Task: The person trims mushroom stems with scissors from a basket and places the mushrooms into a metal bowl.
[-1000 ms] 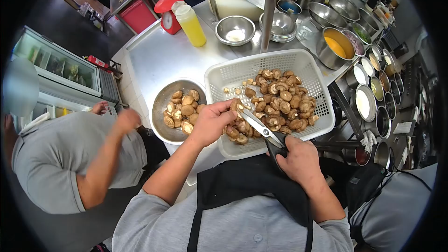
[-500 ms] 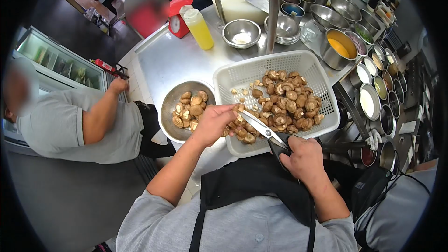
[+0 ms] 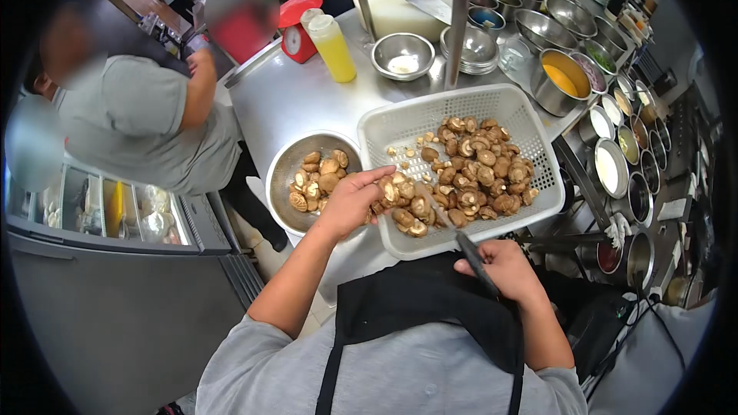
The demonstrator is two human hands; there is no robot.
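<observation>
My left hand (image 3: 355, 201) is closed with its fingers round a brown mushroom (image 3: 393, 189), over the near left edge of the basket; the fingers partly hide it. My right hand (image 3: 503, 267) grips the black handles of a pair of scissors (image 3: 440, 209). The blades are seen nearly edge-on and blurred, pointing towards the mushroom. Under them a white perforated plastic basket (image 3: 530, 119) holds a heap of brown mushrooms (image 3: 486, 157) and some loose cut stems (image 3: 407, 152). Left of the basket, a metal bowl (image 3: 280, 173) contains several mushrooms.
On the steel table (image 3: 288, 104) stand a yellow squeeze bottle (image 3: 332, 50), a red scale (image 3: 296, 42), metal bowls (image 3: 402, 56) and a cleaver (image 3: 430, 6) on a round board. A post (image 3: 459, 23) rises behind the basket. At left, a co-worker (image 3: 146, 119) stands by an open fridge drawer (image 3: 115, 211).
The scissors have turned edge-on and their blades have come back from my left fingertips. The co-worker has straightened and moved back, and an open fridge drawer now shows.
</observation>
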